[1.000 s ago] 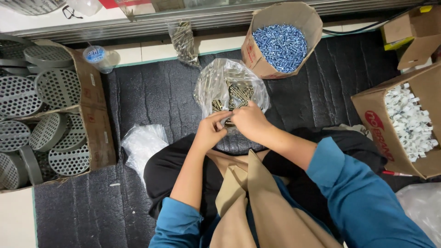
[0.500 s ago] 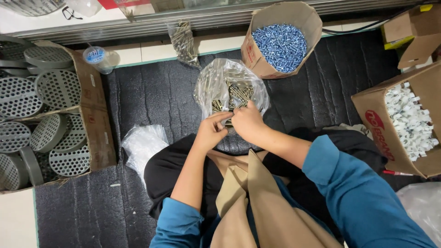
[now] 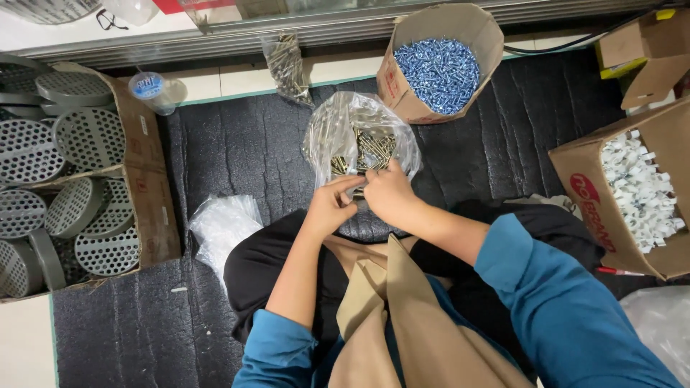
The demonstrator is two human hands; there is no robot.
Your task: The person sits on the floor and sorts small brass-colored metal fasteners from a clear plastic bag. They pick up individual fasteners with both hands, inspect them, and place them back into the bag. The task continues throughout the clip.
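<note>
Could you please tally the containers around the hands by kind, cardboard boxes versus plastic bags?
Cardboard boxes: 4 (grey perforated discs, blue screws, white clips, an open one at top right)
Plastic bags: 4 (brass screws, by the ledge, crumpled, bottom right)
Total: 8

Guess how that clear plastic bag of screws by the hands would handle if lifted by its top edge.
The clear bag looks thin and crinkled, so it would probably go floppy and sag. The brass-coloured screws heaped inside likely make it heavy for its size, and their points could pierce the film. Both the left hand and right hand are at its near edge, which hints it needs support.
</note>
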